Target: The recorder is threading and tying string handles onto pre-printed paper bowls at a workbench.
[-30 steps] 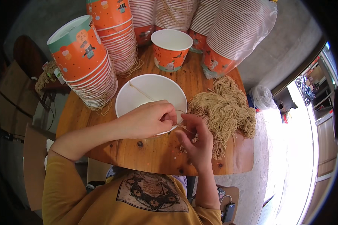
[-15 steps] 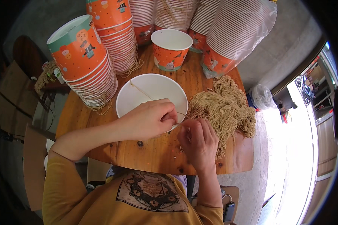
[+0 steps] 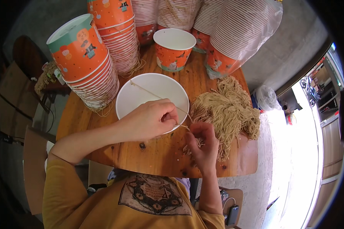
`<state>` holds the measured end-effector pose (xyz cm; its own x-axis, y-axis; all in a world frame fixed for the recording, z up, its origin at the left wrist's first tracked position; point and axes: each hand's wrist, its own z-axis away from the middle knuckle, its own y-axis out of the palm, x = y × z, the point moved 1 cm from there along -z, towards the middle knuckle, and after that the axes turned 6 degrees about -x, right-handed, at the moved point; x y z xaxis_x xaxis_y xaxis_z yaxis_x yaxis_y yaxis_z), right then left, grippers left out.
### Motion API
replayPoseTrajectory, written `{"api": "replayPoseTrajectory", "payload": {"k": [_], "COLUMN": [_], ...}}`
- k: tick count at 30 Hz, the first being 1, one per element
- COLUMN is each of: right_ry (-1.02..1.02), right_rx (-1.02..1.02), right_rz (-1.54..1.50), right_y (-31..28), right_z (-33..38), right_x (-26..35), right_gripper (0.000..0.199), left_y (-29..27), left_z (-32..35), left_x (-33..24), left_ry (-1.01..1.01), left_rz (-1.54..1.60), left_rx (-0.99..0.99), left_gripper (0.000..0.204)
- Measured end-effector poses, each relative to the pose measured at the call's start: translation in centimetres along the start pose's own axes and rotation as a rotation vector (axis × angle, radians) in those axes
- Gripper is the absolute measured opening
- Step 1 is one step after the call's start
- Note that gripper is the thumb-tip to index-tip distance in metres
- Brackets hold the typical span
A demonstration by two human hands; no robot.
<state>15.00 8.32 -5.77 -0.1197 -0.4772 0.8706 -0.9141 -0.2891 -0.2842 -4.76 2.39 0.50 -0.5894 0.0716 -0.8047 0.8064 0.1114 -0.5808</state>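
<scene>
A white paper bucket (image 3: 128,99) stands near me on the wooden table, its open mouth facing up. One tan string (image 3: 153,94) crosses that mouth from the far left of the rim down to my hands. My left hand (image 3: 151,120) reaches over the near part of the bucket, with thumb and fingers pinching the string. Just right of the rim, my right hand (image 3: 203,143) is closed, its fingertips on a short stretch of string beside the left one's. A large bundle of loose tan strings (image 3: 229,110) lies to the right of the bucket.
Nested orange paper buckets (image 3: 78,53) lean at the left, with another tall stack (image 3: 112,30) behind. A single orange bucket (image 3: 173,57) stands upright farther back. Plastic-wrapped stacks (image 3: 240,34) line the far edge. Small scraps dot the wooden table (image 3: 160,156) near its front edge.
My right hand has shifted slightly down and its fingers have turned. More of the string now shows across the bucket mouth. The bucket has moved slightly left; my left hand stays nearly in place.
</scene>
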Motion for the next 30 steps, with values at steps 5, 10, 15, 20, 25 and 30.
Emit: {"api": "replayPoseTrajectory", "payload": {"k": [5,10,15,20,25,30], "right_ry": [0.001,-0.033,-0.088,-0.279,-0.325,-0.279], "right_rx": [-0.021,-0.003,0.0,-0.079,-0.069,-0.027], "right_rz": [-0.022,0.066,0.133,0.305,0.408,0.326], "right_y": [0.2,0.7,0.5,0.5,0.5,-0.9], "right_z": [0.1,0.3,0.2,0.1,0.1,-1.0], "right_x": [0.4,0.2,0.7,0.4,0.9,1.5], "right_gripper": [0.019,0.013,0.016,0.023,0.025,0.021], "left_y": [0.0,0.1,0.1,0.1,0.1,-0.3], "left_z": [0.0,0.1,0.2,0.4,0.5,0.9], "left_x": [-0.3,-0.2,-0.4,-0.8,-0.6,-0.6], "left_ry": [-0.002,0.009,0.011,0.056,0.072,0.027], "left_rz": [0.025,0.033,0.014,-0.058,-0.071,-0.013], "left_rx": [0.006,0.007,-0.014,0.002,-0.012,0.033], "left_gripper": [0.014,0.014,0.011,0.008,0.008,0.02]}}
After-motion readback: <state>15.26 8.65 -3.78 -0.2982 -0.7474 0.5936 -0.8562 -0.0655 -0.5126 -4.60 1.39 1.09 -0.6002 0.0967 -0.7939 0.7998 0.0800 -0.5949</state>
